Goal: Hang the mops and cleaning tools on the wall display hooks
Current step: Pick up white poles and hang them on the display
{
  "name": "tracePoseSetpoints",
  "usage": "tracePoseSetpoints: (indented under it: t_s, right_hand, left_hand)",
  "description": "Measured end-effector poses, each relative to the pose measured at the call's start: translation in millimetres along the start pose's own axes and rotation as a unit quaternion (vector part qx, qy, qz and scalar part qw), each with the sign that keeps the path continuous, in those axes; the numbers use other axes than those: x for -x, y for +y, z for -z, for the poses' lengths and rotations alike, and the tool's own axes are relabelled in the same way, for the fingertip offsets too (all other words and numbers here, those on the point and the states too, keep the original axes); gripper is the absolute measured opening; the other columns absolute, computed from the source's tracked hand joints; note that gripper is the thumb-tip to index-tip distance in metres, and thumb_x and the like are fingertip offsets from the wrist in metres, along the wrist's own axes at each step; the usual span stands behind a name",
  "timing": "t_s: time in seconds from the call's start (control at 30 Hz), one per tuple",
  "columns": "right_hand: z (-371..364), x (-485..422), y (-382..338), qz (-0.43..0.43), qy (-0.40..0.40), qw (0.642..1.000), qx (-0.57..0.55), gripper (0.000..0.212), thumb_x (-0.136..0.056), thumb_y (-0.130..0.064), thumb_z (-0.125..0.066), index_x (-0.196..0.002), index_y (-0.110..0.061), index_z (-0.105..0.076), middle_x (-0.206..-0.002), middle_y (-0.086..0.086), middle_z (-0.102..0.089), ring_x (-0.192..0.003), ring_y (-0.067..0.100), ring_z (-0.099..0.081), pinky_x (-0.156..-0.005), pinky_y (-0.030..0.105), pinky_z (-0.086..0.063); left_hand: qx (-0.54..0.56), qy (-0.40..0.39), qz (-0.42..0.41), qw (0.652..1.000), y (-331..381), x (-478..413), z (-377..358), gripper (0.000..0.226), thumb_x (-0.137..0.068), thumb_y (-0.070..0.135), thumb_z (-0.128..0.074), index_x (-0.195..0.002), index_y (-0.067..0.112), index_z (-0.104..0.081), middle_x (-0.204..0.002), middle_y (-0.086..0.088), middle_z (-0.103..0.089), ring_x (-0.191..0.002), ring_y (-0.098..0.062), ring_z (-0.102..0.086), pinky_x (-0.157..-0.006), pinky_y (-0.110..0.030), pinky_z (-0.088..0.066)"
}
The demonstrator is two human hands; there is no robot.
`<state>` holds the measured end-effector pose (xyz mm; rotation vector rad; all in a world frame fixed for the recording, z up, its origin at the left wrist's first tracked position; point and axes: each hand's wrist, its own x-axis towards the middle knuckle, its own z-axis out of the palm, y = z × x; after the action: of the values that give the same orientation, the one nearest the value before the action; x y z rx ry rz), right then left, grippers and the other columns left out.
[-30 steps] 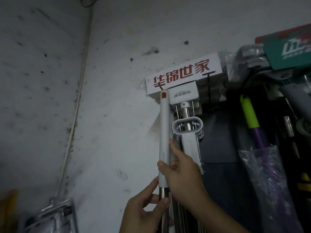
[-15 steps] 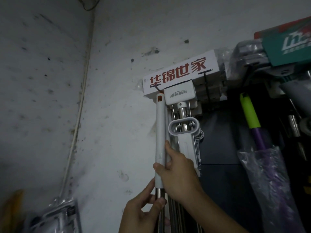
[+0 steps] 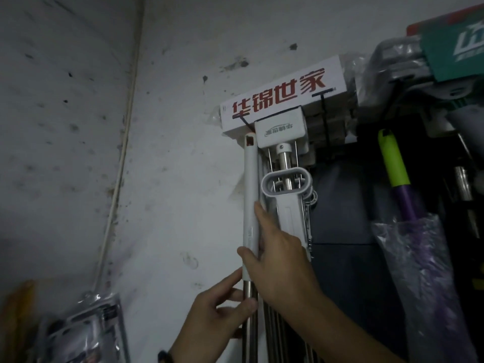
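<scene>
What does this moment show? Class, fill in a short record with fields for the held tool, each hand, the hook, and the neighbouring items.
held tool: white mop handle, upright, metal pole below
right hand: wrapped around the white grip
left hand: pinching the metal pole beneath
hook: black wire, at the handle's top end; whether it is hooked on cannot be told
neighbours: boxed white mop hanging alongside; green and purple handle further right

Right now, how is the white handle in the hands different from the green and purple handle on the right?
The white handle is plain white with a small orange tip; the green and purple handle is bright green above, purple below. The white handle is gripped by the right hand, with the left hand on its metal shaft; the green and purple handle is untouched, its lower part in clear plastic wrap. Both stand nearly upright against the wall display.
</scene>
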<state>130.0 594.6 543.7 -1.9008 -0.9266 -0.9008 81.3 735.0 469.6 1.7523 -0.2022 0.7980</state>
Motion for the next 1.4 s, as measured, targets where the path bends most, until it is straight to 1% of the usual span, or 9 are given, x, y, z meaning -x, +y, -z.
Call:
tracePoseSetpoints:
  t_s: [0.23, 0.6, 0.73, 0.87, 0.97, 1.07, 1.23, 1.33, 1.4]
  right_hand:
    - [-8, 14, -17, -0.005, -0.002, 0.993, 0.121, 0.109, -0.089, -0.058, -0.070, -0.160, -0.053, 0.012, -0.129, -0.008, -0.061, -0.109, 0.013, -0.064, -0.092, 0.036, -0.058]
    - [-45, 48, -42, -0.057, 0.055, 0.969, 0.232, 0.105, -0.086, -0.060, -0.069, -0.159, -0.059, 0.007, -0.138, -0.003, -0.059, -0.119, 0.021, -0.062, -0.094, 0.049, -0.058]
    - [-66, 64, -51, -0.073, 0.037, 0.963, 0.257, 0.097, -0.098, -0.054, -0.059, -0.158, -0.057, 0.018, -0.158, 0.000, -0.049, -0.153, 0.027, -0.038, -0.105, 0.055, -0.053]
    - [-74, 73, -54, -0.081, 0.033, 0.955, 0.284, 0.100, -0.099, -0.051, -0.060, -0.156, -0.058, 0.022, -0.136, -0.002, -0.065, -0.119, 0.019, -0.065, -0.094, 0.047, -0.059]
    - [-75, 74, -54, -0.110, 0.030, 0.956, 0.272, 0.102, -0.100, -0.044, -0.062, -0.155, -0.059, 0.022, -0.117, -0.002, -0.073, -0.095, 0.012, -0.071, -0.084, 0.041, -0.062]
    - [-75, 74, -55, -0.133, 0.025, 0.957, 0.256, 0.103, -0.102, -0.035, -0.064, -0.154, -0.062, 0.020, -0.077, 0.000, -0.071, -0.063, 0.011, -0.068, -0.062, 0.034, -0.061]
    - [-73, 71, -60, -0.160, 0.040, 0.960, 0.224, 0.103, -0.102, -0.030, -0.065, -0.151, -0.069, 0.016, -0.067, 0.003, -0.067, -0.059, 0.014, -0.067, -0.056, 0.027, -0.055]
    - [-72, 69, -63, -0.161, 0.041, 0.959, 0.231, 0.106, -0.101, -0.028, -0.067, -0.148, -0.072, 0.017, -0.066, 0.004, -0.066, -0.062, 0.012, -0.068, -0.059, 0.024, -0.056]
    - [-72, 69, -63, -0.160, 0.040, 0.958, 0.234, 0.108, -0.100, -0.026, -0.068, -0.148, -0.073, 0.017, -0.066, 0.001, -0.066, -0.065, 0.009, -0.069, -0.061, 0.021, -0.056]
  left_hand:
    - [0.063, -0.073, 0.031, 0.995, -36, -33, 29, 0.029, -0.106, 0.034, -0.051, -0.112, 0.025, -0.078, -0.106, -0.011, -0.076, -0.083, -0.028, -0.074, -0.079, -0.049, -0.062]
    - [0.036, -0.217, -0.031, 0.975, -107, -95, 21, 0.032, -0.095, 0.045, -0.064, -0.126, 0.051, -0.060, -0.106, 0.011, -0.077, -0.095, -0.011, -0.074, -0.088, -0.042, -0.062]
    - [0.051, -0.253, -0.090, 0.962, -108, -92, 10, 0.049, -0.100, 0.015, -0.064, -0.143, 0.034, -0.050, -0.125, 0.014, -0.066, -0.116, -0.003, -0.066, -0.087, -0.004, -0.049]
    - [0.091, -0.260, -0.044, 0.960, -122, -93, -8, 0.062, -0.099, 0.025, -0.062, -0.128, 0.074, -0.038, -0.135, 0.017, -0.062, -0.119, -0.009, -0.066, -0.099, -0.032, -0.058]
    - [0.153, -0.247, -0.029, 0.956, -128, -97, -18, 0.048, -0.093, 0.033, -0.073, -0.134, 0.052, -0.055, -0.130, 0.009, -0.068, -0.123, -0.021, -0.066, -0.108, -0.044, -0.052]
    - [0.349, -0.322, 0.081, 0.876, -131, -100, -29, 0.056, -0.080, 0.061, -0.076, -0.127, 0.030, -0.074, -0.127, -0.014, -0.073, -0.121, -0.030, -0.067, -0.112, -0.048, -0.049]
    - [0.277, -0.247, 0.108, 0.922, -130, -111, -41, 0.052, -0.098, 0.024, -0.068, -0.142, 0.042, -0.048, -0.135, -0.005, -0.069, -0.116, -0.010, -0.065, -0.098, -0.026, -0.053]
    - [0.393, -0.227, 0.196, 0.870, -132, -123, -43, 0.022, -0.096, 0.039, -0.070, -0.116, 0.030, -0.072, -0.111, -0.004, -0.075, -0.097, -0.016, -0.073, -0.071, -0.022, -0.059]
    - [0.437, -0.224, 0.216, 0.844, -134, -129, -44, 0.044, -0.081, 0.058, -0.078, -0.110, 0.025, -0.075, -0.115, -0.007, -0.073, -0.100, -0.019, -0.071, -0.077, -0.031, -0.061]
